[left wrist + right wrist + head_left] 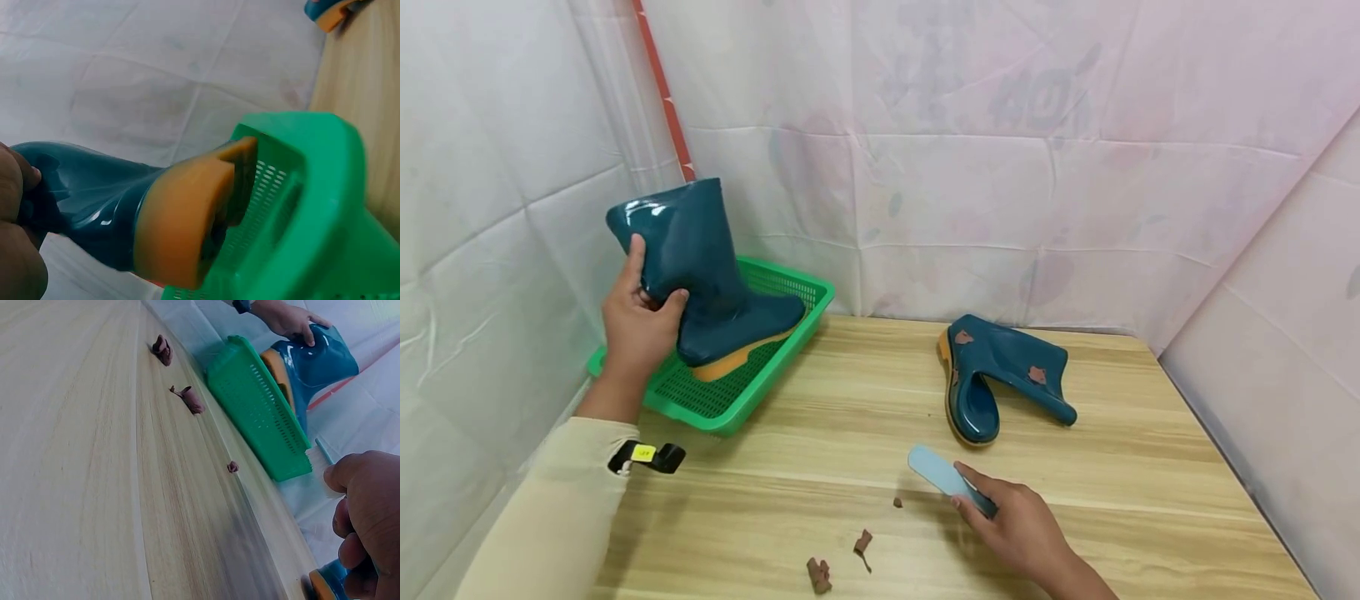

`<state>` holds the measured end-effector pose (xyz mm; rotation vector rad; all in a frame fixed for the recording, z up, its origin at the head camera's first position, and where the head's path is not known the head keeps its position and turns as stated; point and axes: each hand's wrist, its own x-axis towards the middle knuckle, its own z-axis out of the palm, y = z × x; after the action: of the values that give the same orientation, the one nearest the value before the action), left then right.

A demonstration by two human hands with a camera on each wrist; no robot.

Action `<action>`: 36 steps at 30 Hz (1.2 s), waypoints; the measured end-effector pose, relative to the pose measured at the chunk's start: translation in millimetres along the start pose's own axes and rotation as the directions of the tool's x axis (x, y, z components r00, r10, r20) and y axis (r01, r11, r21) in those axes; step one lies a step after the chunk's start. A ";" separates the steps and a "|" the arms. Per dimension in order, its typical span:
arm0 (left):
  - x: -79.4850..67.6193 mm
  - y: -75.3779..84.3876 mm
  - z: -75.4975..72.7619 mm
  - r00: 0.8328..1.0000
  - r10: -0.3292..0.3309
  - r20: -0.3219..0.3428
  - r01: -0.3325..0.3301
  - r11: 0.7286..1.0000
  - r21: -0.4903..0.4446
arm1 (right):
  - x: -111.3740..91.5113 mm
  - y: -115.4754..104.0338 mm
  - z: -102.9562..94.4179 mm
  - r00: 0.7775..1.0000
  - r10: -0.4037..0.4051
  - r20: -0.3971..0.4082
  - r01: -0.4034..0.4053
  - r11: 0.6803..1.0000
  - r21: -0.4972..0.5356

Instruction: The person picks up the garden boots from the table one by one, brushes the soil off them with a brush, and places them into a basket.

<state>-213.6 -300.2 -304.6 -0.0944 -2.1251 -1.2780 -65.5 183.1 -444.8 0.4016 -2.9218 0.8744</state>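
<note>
Most of the fingers of the left grip [643, 325] are hidden behind the boot [696, 258] they hold; in the head view only the thumb and one finger show on its near side. Whether that boot touches the green basket [767, 379] cannot be told. The handle of the pale blue brush [934, 468] is largely covered by the right grip [1022, 529], and its whitish bristles [320, 464] show only in part, in the right wrist view. There, the second boot [1011, 346] is cut off at the lower edge and partly covered by the right grip; the left wrist view catches just a corner of it.

The left grip is closed around the back of the held boot, near the ankle. The boot is tilted, its toe pointing away to the right and its orange sole above the basket. The right grip is clasped on the brush handle, with the brush head sticking out ahead of the fingers, over the tabletop [1127, 467].

The second boot lies on its side beyond the brush, brown patches [1037, 374] on it. Brown clumps [818, 575] lie left of the right grip, with a small crumb [897, 502] nearer the brush.
</note>
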 end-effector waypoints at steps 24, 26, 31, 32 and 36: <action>-59.1 -29.5 10.9 0.989 0.112 0.095 -0.130 0.967 0.218 | -3.9 5.0 -2.1 1.000 -0.014 -0.003 0.014 1.000 -0.017; -65.9 -29.0 10.3 0.984 0.105 0.146 -0.136 0.966 0.218 | -4.1 5.4 -2.1 1.000 -0.018 -0.004 0.018 1.000 -0.018; -83.9 -28.9 11.9 0.959 0.131 0.249 -0.195 0.947 0.254 | -4.5 5.3 -2.0 1.000 -0.022 -0.005 0.022 1.000 -0.022; -86.9 -29.3 12.5 0.951 0.156 0.266 -0.226 0.939 0.258 | -4.4 5.2 -1.9 1.000 -0.021 -0.005 0.021 0.999 -0.024; -95.0 -33.5 15.8 0.895 0.309 0.321 -0.389 0.893 0.225 | -4.4 4.5 -2.3 1.000 -0.014 -0.007 0.014 1.000 -0.019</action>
<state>-159.1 -280.4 -388.5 -0.5418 -2.3682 -0.7713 -62.5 189.0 -445.9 0.4156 -2.9148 0.8443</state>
